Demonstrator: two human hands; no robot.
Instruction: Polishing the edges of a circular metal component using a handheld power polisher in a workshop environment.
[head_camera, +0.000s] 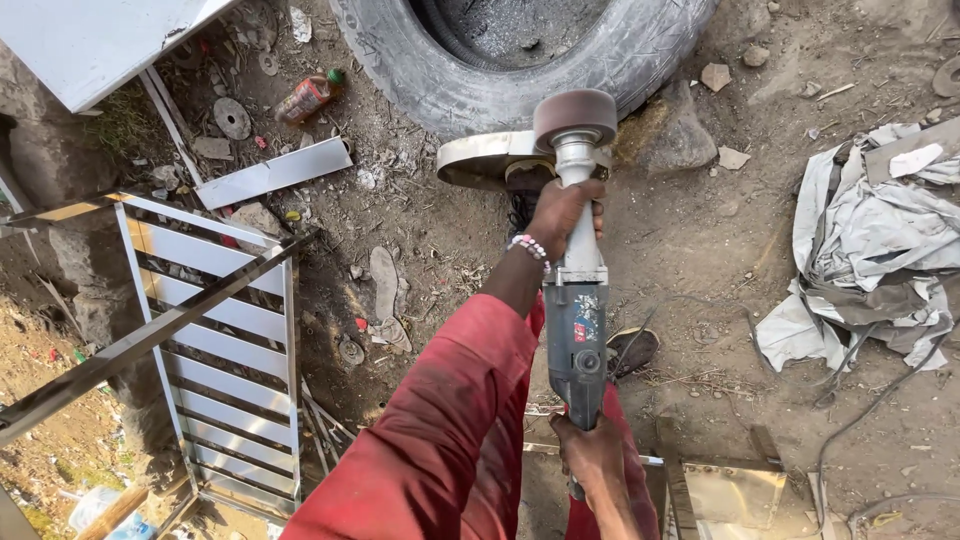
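I've got the grinder in both hands, held out over the dirt just this side of the tyre. My left hand is wrapped tight round the pale neck up front, fingers pressed together about it, right behind the brown drum and the metal guard. My right hand is clamped on the rear end of the grey body, closest to me.

I'd judge this a heavy, stiff tool, nose-heavy with that drum out front, so two hands well apart feels right: one at the neck, one at the tail. The body looks hard and smooth, maybe dusty, so a full wrap beats a fingertip pinch. Hands off the drum and guard edge.

Labels now: a small red and white sticker sits on the grinder body, between my two hands. Left of the tyre lies a bottle, orange-brown label, green cap, on its side. Further left of the tyre stands a shiny steel gate frame. Right of the tyre, a crumpled grey sheet on the ground.
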